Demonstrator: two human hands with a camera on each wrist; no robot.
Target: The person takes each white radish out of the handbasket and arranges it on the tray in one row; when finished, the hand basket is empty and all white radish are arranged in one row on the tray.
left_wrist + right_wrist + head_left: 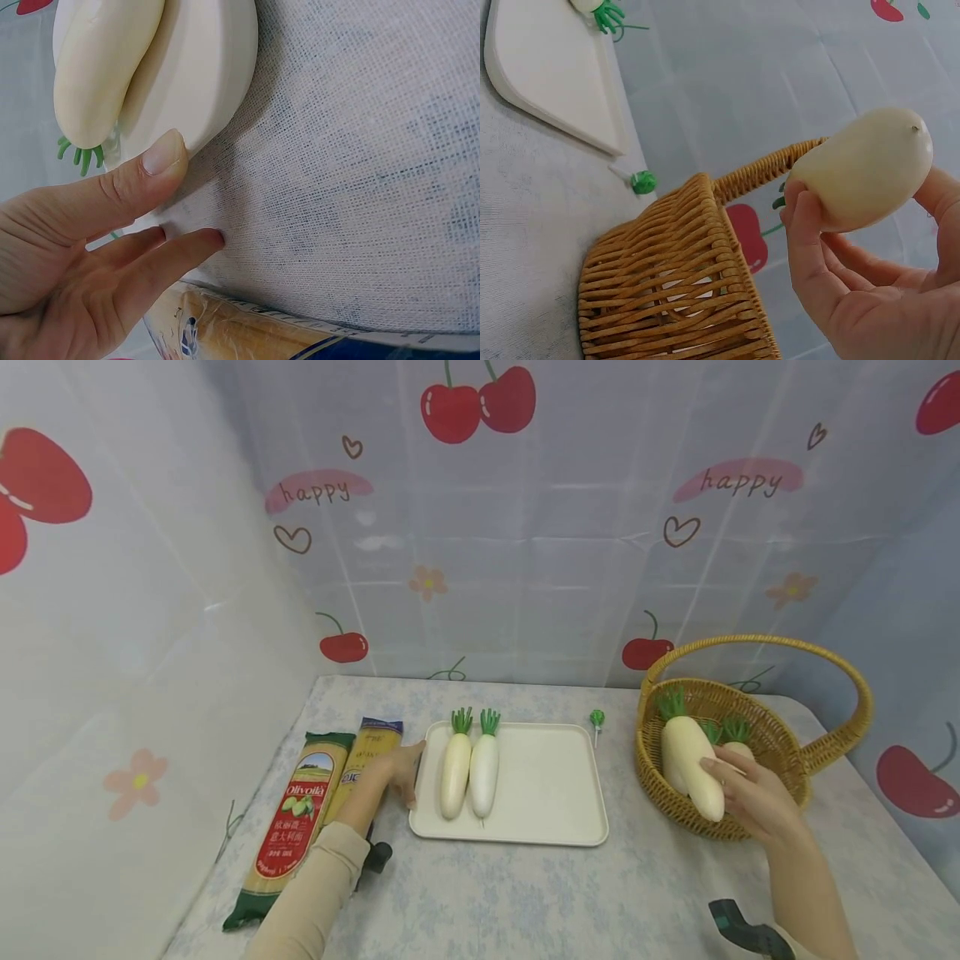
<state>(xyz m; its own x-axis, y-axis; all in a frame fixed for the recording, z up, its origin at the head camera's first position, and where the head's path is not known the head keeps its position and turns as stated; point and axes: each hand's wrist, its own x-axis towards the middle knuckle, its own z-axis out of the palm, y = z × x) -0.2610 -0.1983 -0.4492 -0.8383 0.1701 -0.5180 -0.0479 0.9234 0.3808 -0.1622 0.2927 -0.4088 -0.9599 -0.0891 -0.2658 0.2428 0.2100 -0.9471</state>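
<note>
A red-labelled pasta packet (pixel 288 827) and a blue-ended one (pixel 369 750) lie along the table's (pixel 510 902) left edge, a green-headed lollipop (pixel 597 718) near its far edge, with a cherry-printed curtain (pixel 525 568) beyond.

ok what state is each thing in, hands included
tray, flat on the table
two radishes, side by side on tray
held radish, gripped by the right hand
left hand, thumb and fingers apart, by tray
basket, upright, at least one radish inside
two pasta packs, lying down
green-topped stick, lying down
</note>
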